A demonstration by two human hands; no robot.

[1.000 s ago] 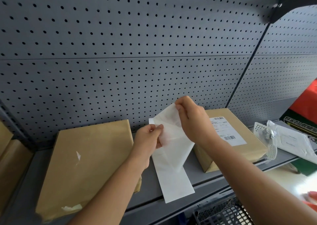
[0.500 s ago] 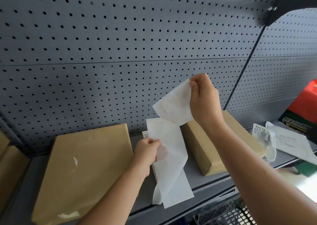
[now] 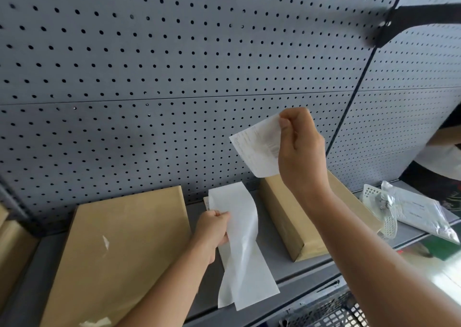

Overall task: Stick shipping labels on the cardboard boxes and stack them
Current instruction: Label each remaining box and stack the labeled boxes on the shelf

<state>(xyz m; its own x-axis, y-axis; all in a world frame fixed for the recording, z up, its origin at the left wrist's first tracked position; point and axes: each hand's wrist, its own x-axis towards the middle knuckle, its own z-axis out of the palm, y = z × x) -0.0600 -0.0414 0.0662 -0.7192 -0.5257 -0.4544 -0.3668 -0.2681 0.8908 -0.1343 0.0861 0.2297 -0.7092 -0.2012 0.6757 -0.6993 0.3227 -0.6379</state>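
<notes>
Two boxes on a shelf (image 3: pixel 274 249), backing paper between them.
The left box (image 3: pixel 119 249) lies flat on the left, the right box (image 3: pixel 294 222) to the right, the pegboard (image 3: pixel 174 77) behind both. The backing paper (image 3: pixel 244 247) hangs between them in the left hand (image 3: pixel 212 229); the right hand (image 3: pixel 299 149) holds the label (image 3: pixel 259 144) above the right box. A plastic bag (image 3: pixel 419 209) lies farthest right.

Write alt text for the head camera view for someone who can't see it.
A person's right hand holds a peeled shipping label up before a grey pegboard, while the left hand grips the white backing strip. Two brown cardboard boxes lie on the shelf below.
</notes>
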